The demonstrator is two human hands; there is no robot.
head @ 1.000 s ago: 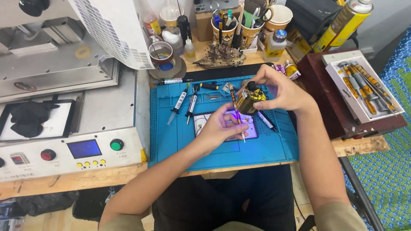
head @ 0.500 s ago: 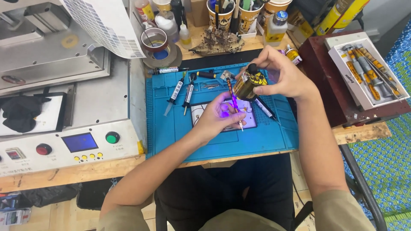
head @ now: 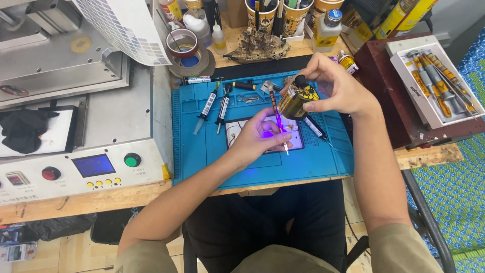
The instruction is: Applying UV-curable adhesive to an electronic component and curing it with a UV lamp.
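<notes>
Your right hand (head: 343, 88) still pinches the small yellow-and-black bottle (head: 295, 100) tilted just above your left hand (head: 257, 139), whose fingers stay closed on a thin brush (head: 279, 126) over the purple-lit phone screen (head: 295, 136), both hands sitting slightly lower on the blue mat (head: 202, 146) than before.

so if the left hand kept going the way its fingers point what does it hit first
Probably the small yellow-and-black bottle held tilted in the right hand. The left hand, holding a thin tool, points up and right toward it, though depth is unclear.
</notes>
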